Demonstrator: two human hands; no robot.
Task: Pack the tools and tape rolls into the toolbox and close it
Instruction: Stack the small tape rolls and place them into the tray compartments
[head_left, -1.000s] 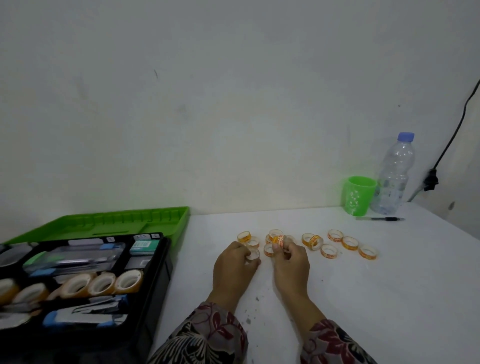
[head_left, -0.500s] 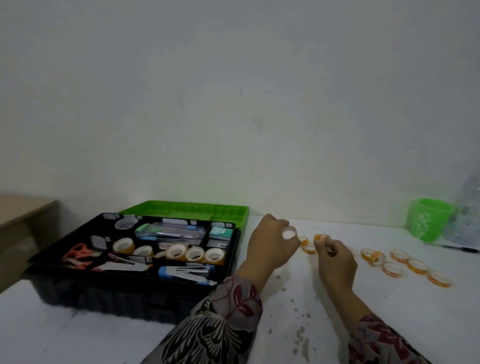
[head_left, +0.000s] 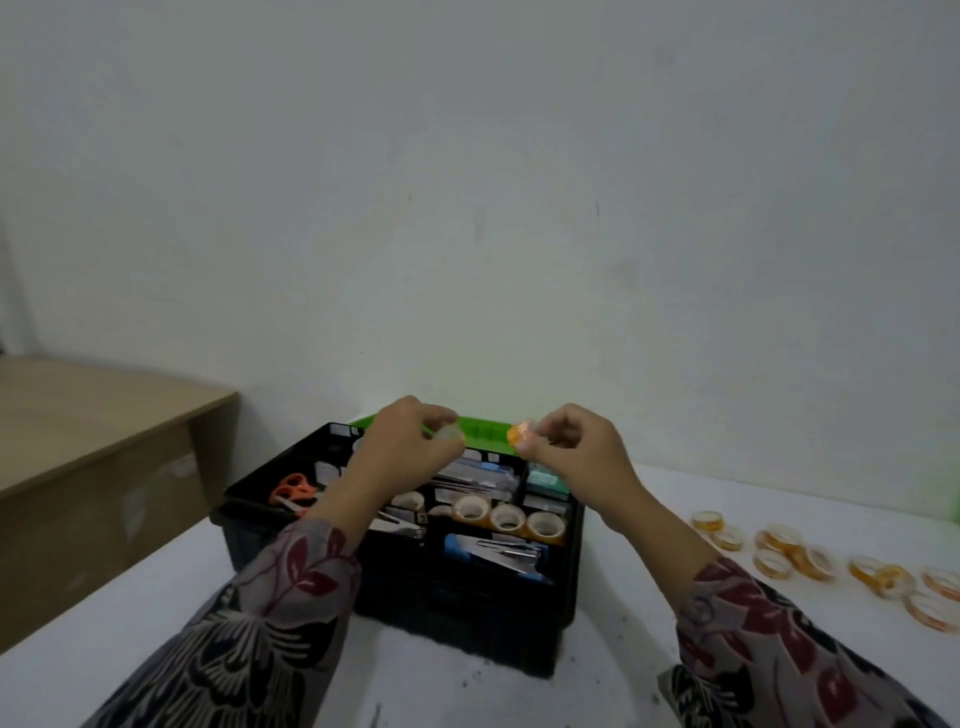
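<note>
Two rolls are held over the open black plastic toolbox (head_left: 467, 613) with its green lid (head_left: 483, 431): the left hand (head_left: 410, 452) pinches a small pale clear tape roll (head_left: 448, 435), and the right hand (head_left: 576, 452) pinches a small orange-printed tape roll (head_left: 521, 434). Each should probably be lowered into a free compartment near the larger beige tape rolls (head_left: 506, 517) and laid flat before the fingers let go, so the lid can shut. More loose orange rolls (head_left: 779, 540) wait well apart on the white table (head_left: 467, 691).

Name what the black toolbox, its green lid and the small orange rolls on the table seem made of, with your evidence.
Black box-shaped toolbox: likely moulded plastic, matt, with built-in dividers. Bright green flat lid: plastic too, smooth, with moulded ribs. Small orange tape rolls: glossy translucent film on pale cores; core material unclear.
</note>
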